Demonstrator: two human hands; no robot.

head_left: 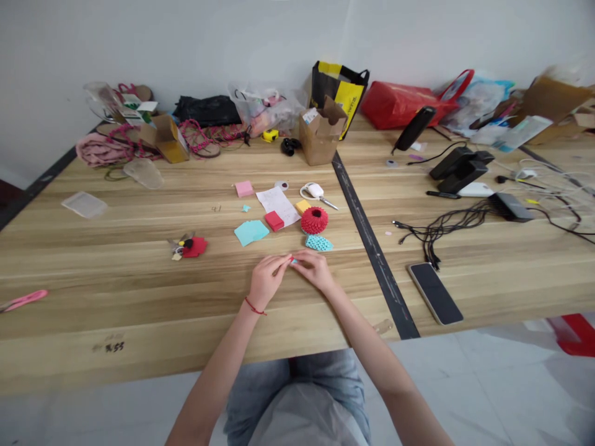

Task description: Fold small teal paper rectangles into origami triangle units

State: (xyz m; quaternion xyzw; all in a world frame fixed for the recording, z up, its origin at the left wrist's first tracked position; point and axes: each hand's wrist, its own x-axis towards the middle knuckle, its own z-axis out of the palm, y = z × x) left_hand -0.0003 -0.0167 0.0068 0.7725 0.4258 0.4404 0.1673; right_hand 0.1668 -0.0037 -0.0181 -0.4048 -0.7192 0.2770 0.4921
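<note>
My left hand (266, 280), with a red cord at its wrist, and my right hand (316, 270) meet low over the table. Their fingertips pinch a small red and blue paper piece (293, 261), mostly covered by the fingers. Just beyond the right hand lies a light-blue object of interlocked folded paper (318, 242), touching or close to a round red folded-paper ball (314, 220) with a dark hole on top. Light-blue paper sheets (251, 232) lie flat beyond the left hand. A red paper stack (274, 220) rests on a white written sheet (277, 202).
Pink paper (244, 188), a yellow stack (304, 206) and a white corded item (314, 190) lie farther back. Keys with a red tag (194, 247) are at left. Beyond the black strip (372, 248) are a phone (436, 293) and tangled cables (430, 232). Bags and a carton (320, 136) line the wall.
</note>
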